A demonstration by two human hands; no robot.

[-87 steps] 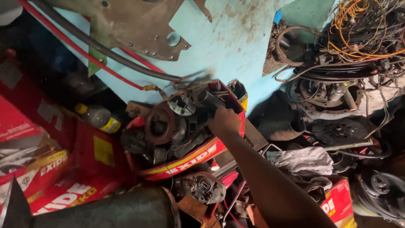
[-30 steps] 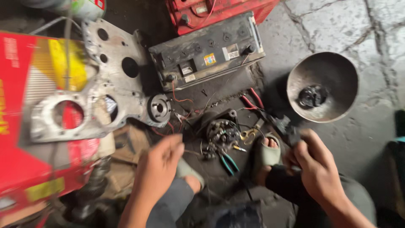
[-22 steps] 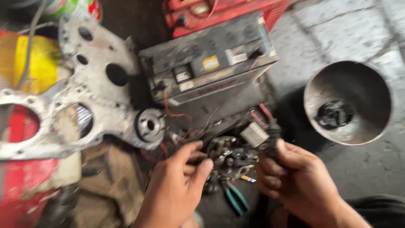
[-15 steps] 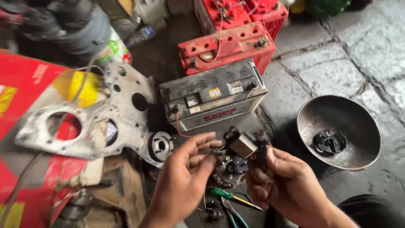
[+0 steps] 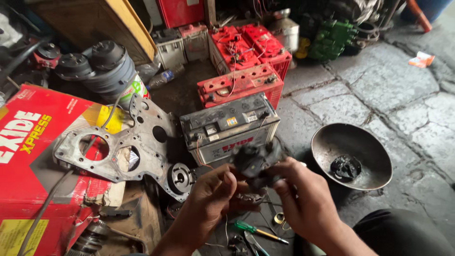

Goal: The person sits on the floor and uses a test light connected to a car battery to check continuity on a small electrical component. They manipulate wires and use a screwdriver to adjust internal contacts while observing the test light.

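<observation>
While gripped low in the middle of the frame, small dark blurry metal part [image 5: 253,163] pinched between left hand [image 5: 213,194] and right hand [image 5: 303,201], above green-handled screwdriver [image 5: 258,231].

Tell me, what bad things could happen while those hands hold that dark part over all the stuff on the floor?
The dark part is held up between the left hand and right hand; if it slips, it might fall onto the green-handled screwdriver below. It is blurred, so how firm the grip is cannot be told. Loose wires sit on the grey battery just behind, so a finger or the part could perhaps snag or touch them.
</observation>
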